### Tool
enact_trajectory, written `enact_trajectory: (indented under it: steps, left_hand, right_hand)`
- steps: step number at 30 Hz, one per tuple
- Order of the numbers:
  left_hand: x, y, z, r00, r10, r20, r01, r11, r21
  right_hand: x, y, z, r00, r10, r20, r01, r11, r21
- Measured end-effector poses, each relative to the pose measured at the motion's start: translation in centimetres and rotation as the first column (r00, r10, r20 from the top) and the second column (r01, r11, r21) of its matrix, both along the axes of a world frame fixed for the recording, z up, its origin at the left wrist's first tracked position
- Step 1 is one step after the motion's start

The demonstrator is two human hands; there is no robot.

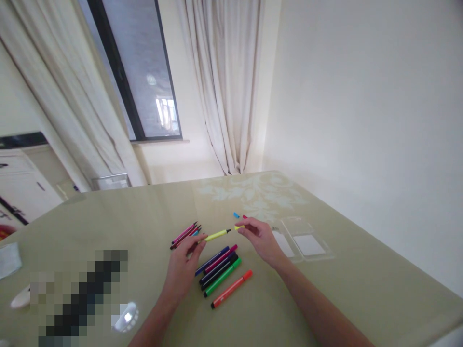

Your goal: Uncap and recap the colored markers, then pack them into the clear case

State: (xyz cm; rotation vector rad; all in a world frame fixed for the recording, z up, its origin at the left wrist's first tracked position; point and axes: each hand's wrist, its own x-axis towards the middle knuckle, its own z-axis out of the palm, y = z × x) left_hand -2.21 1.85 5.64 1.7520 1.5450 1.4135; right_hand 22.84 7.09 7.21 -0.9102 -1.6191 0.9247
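The left hand (pixel 183 267) has its thumb and fingertips pinched on one slim yellow marker (pixel 218 235), held slantwise above the table (pixel 144 221), dark tip bare. The right hand (pixel 263 241) pinches a small yellow cap (pixel 237 227), just beside that tip but apart from it. Below lie six capped, round-barrelled markers (pixel 222 277): one blue, one magenta, two dark, one green, one orange-red. Beyond the left hand are at least three uncapped markers (pixel 184 233), partly hidden. Past the right fingers sit two loose caps (pixel 236 215), blue and red; rightward, a clear, rectangular case (pixel 296 225).
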Motion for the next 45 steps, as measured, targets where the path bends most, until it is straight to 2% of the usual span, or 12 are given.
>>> enact_trajectory:
  steps: [7, 13, 19, 25, 27, 31, 34, 38, 40, 42, 43, 45]
  left_hand:
    - [-0.1, -0.4, 0.4, 0.999, -0.008, -0.034, 0.008, 1.0, -0.013]
    - [0.0, -0.4, 0.3, 0.999, -0.03, 0.02, 0.031, 0.999, -0.03]
    - [0.4, -0.7, 0.2, 0.989, -0.092, 0.114, 0.102, 0.991, -0.087]
    - [0.6, -0.8, -0.2, 0.986, -0.066, 0.154, 0.085, 0.989, -0.12]
    - [0.8, -0.8, -0.2, 0.99, -0.086, 0.109, 0.1, 0.986, -0.136]
    - [0.7, -0.8, 0.4, 0.974, -0.155, -0.162, 0.127, 0.977, -0.17]
    - [0.0, -0.7, 0.8, 0.936, -0.203, -0.287, 0.155, 0.971, -0.181]
    - [-1.5, -0.1, 0.6, 0.923, -0.202, -0.328, 0.142, 0.97, -0.197]
    - [-2.4, 0.4, 0.2, 0.929, -0.127, -0.348, 0.068, 0.982, -0.176]
    - [-3.3, 0.8, -0.2, 0.913, 0.012, -0.409, -0.072, 0.989, -0.132]
    - [-3.8, 1.0, -0.4, 0.888, 0.083, -0.451, -0.149, 0.983, -0.111]
    - [-4.5, 1.2, -0.7, 0.822, 0.168, -0.545, -0.26, 0.961, -0.097]
  right_hand:
    - [-0.4, -0.6, 0.6, 0.998, -0.026, 0.052, 0.023, 0.999, 0.046]
    - [-0.3, -0.6, 0.5, 0.998, -0.019, 0.067, 0.015, 0.998, 0.054]
    - [-0.7, -0.9, 0.1, 0.998, 0.029, 0.062, -0.026, 0.999, -0.044]
    - [-0.6, -0.8, -0.1, 0.996, 0.092, 0.005, -0.09, 0.988, -0.129]
    - [-0.5, -0.6, -0.2, 0.995, 0.093, 0.021, -0.089, 0.985, -0.147]
    - [-0.4, -0.6, -0.5, 0.972, 0.109, 0.208, -0.084, 0.988, -0.126]
    - [-0.7, -0.8, -0.4, 0.916, 0.055, 0.398, -0.048, 0.998, -0.028]
    - [-1.4, 0.2, -0.2, 0.817, -0.148, 0.558, 0.082, 0.987, 0.141]
    - [-1.8, 1.5, -0.1, 0.707, -0.251, 0.661, 0.138, 0.966, 0.22]
    - [-2.2, 3.1, 0.1, 0.542, -0.326, 0.775, 0.18, 0.945, 0.271]
    - [-2.5, 3.8, 0.2, 0.457, -0.348, 0.819, 0.201, 0.937, 0.286]
    - [-2.9, 5.2, 0.4, 0.363, -0.36, 0.859, 0.22, 0.929, 0.296]
